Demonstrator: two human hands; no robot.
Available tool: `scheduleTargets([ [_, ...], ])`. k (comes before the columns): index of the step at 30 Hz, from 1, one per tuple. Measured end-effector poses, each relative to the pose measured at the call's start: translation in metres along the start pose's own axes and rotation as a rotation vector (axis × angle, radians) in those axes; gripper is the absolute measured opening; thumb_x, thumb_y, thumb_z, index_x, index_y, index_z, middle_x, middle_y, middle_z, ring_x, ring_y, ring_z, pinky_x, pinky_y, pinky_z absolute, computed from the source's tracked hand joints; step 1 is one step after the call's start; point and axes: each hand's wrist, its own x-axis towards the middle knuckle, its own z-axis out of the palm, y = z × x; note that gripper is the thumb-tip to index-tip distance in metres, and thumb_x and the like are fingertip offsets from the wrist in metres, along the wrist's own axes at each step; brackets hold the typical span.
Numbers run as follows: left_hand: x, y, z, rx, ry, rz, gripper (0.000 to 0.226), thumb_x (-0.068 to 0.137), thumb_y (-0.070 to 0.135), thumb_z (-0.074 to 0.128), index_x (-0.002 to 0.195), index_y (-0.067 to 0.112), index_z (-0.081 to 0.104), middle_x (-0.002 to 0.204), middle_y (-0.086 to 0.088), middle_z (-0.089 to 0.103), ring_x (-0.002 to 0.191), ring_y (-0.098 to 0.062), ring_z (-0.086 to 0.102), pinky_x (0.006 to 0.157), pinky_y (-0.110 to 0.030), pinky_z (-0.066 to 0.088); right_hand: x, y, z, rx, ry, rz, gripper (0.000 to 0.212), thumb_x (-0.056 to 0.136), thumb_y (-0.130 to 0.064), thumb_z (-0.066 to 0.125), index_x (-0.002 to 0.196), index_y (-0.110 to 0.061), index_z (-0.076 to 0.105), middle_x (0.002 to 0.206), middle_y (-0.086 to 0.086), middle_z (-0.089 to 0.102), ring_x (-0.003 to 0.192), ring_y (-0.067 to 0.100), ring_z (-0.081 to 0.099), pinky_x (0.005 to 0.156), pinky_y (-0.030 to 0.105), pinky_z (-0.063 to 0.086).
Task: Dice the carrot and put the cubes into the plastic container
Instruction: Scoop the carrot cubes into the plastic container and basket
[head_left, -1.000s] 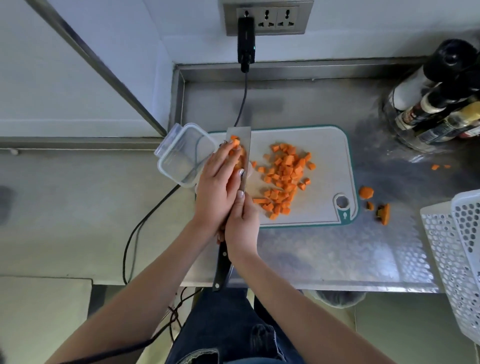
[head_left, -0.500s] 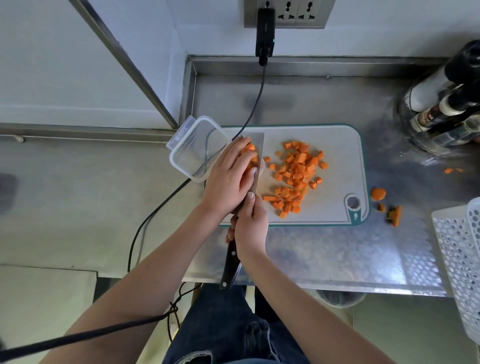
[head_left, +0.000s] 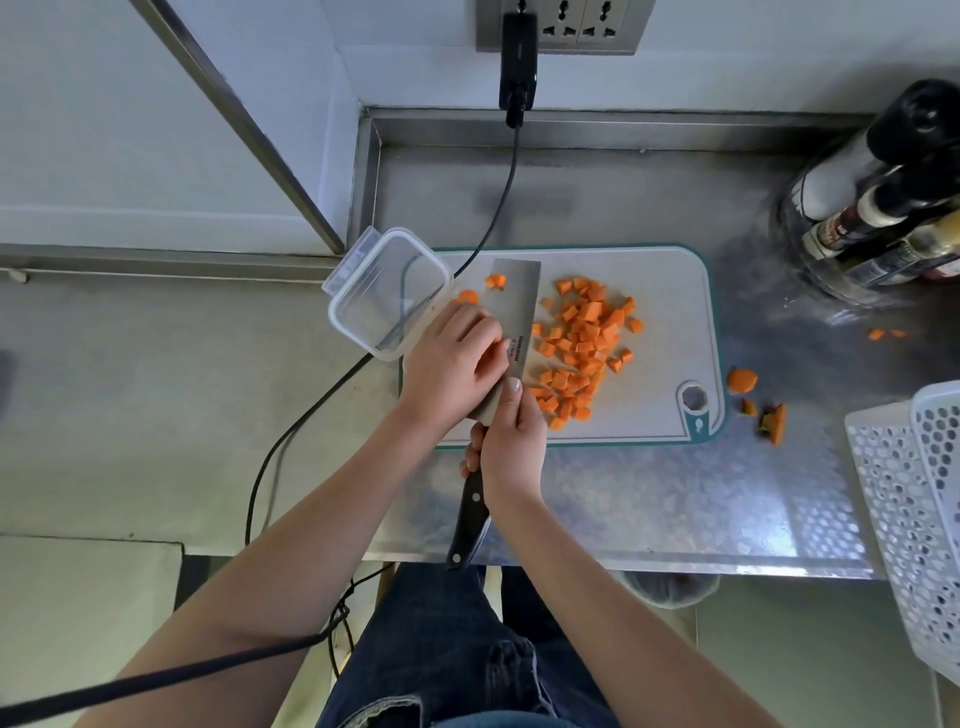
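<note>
Right hand (head_left: 511, 441) wrapped round the cleaver (head_left: 511, 317) right where the blade meets the black handle (head_left: 467, 525), fingers curled, thumb laid up along the blade. Left hand (head_left: 452, 364) lying on the flat of the blade, fingers bent and bunched near its left edge. Can't tell if anything's actually pinched under those fingertips, just a sliver of orange peeking out beside them.

Hard-to-see bits: lower part of the blade buried under both hands, so not clear how many cubes are riding on it. One loose cube (head_left: 495, 281) sitting on the steel near the far end, another orange piece (head_left: 467, 297) just past the left fingers, right by the container rim. Bottles (head_left: 878, 208) top right cut off by the frame edge, same with the white perforated basket (head_left: 914, 519) on the right.

Cleaver running long axis away from the body, handle toward the person and hanging past the counter edge, square tip pointing at the back wall, tilted slightly right.

Plastic container (head_left: 387, 293) sat at the top-left corner of the cutting board (head_left: 670, 291), partly on it, turned at an angle, looks see-through with nothing obvious inside. Main pile of carrot cubes (head_left: 584, 338) on the board just right of the blade. Few carrot offcuts (head_left: 743, 381) on the metal counter (head_left: 675, 499) right of the board. Black cable (head_left: 498, 208) trailing down from the wall socket past the container.
</note>
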Motion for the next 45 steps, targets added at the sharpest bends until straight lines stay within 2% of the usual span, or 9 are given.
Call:
scheduleTargets([
  [7,-0.005,-0.003,-0.003,0.038,-0.018,-0.028,0.02,0.084,0.011,0.065,0.069,0.003,0.055,0.074,-0.009,0.058,0.07,-0.027,0.055,0.061,-0.04,0.049,0.008,-0.008,-0.034,-0.055,-0.003,-0.04,0.038,0.102,-0.041,0.03,0.095,-0.011,0.052,0.055,0.008,0.041,0.037,0.018,0.034,0.038,0.027,0.036],
  [11,0.003,0.006,-0.007,0.024,-0.023,0.051,0.024,0.095,0.009,0.049,0.111,-0.001,0.063,0.118,-0.014,0.062,0.115,-0.026,0.054,0.1,-0.041,0.043,0.01,-0.014,-0.057,-0.242,-0.044,-0.132,0.035,0.102,-0.039,0.031,0.087,-0.013,0.049,0.056,0.009,0.037,0.036,0.017,0.035,0.037,0.029,0.034],
  [14,0.011,0.006,-0.005,0.014,-0.103,0.123,0.038,0.096,0.012,0.042,0.132,-0.001,0.051,0.138,-0.014,0.049,0.132,-0.023,0.043,0.111,-0.04,0.033,0.01,-0.018,-0.07,-0.411,-0.1,-0.214,0.034,0.102,-0.036,0.031,0.083,-0.015,0.048,0.052,0.007,0.041,0.033,0.014,0.037,0.038,0.027,0.033],
  [21,-0.02,-0.008,-0.007,0.029,-0.022,0.04,0.027,0.091,0.014,0.052,0.105,0.0,0.07,0.111,-0.012,0.068,0.111,-0.019,0.061,0.101,-0.038,0.044,0.015,-0.041,-0.092,-0.407,-0.042,-0.244,0.03,0.103,-0.034,0.033,0.092,-0.017,0.055,0.054,0.001,0.047,0.039,0.015,0.041,0.041,0.032,0.039],
  [26,-0.038,-0.008,-0.013,0.057,-0.019,0.035,0.032,0.093,0.019,0.049,0.114,0.002,0.066,0.122,-0.011,0.063,0.122,-0.021,0.054,0.106,-0.04,0.039,0.063,-0.088,-0.139,-1.152,0.274,-0.608,0.03,0.101,-0.035,0.035,0.09,-0.011,0.048,0.069,0.016,0.057,0.066,0.039,0.055,0.055,0.037,0.034],
  [32,-0.057,0.027,-0.004,0.101,-0.046,0.133,0.026,0.088,0.013,0.056,0.112,0.004,0.064,0.125,-0.013,0.061,0.126,-0.026,0.048,0.11,-0.043,0.033,0.12,-0.098,-0.154,-1.773,0.196,-0.63,0.013,0.1,-0.014,0.041,0.113,-0.013,0.043,0.089,0.018,0.064,0.076,0.04,0.064,0.058,0.035,0.037],
  [38,-0.102,0.067,0.04,0.085,-0.179,0.09,0.046,0.09,0.023,0.061,0.129,0.004,0.049,0.136,-0.013,0.051,0.132,-0.024,0.041,0.107,-0.042,0.038,0.093,-0.058,-0.169,-1.74,0.113,-0.815,0.015,0.073,-0.005,0.052,0.085,-0.013,0.05,0.043,0.007,0.045,0.026,0.023,0.045,0.034,0.019,0.034],
  [41,-0.091,0.07,0.052,0.123,-0.208,-0.081,0.064,0.092,0.039,0.054,0.139,-0.001,0.038,0.144,-0.015,0.041,0.137,-0.025,0.033,0.11,-0.039,0.035,0.094,-0.058,-0.177,-1.641,0.169,-0.869,0.007,0.091,-0.016,0.04,0.087,-0.012,0.043,0.046,0.012,0.05,0.03,0.029,0.047,0.038,0.025,0.036],
  [45,-0.075,0.069,0.061,-0.033,-0.242,-0.217,0.074,0.088,0.043,0.053,0.144,0.0,0.029,0.149,-0.014,0.032,0.141,-0.021,0.023,0.109,-0.033,0.032,0.094,-0.074,-0.181,-1.47,0.278,-0.679,0.031,0.102,-0.031,0.035,0.103,-0.004,0.051,0.074,0.024,0.061,0.066,0.043,0.059,0.055,0.037,0.036],
])
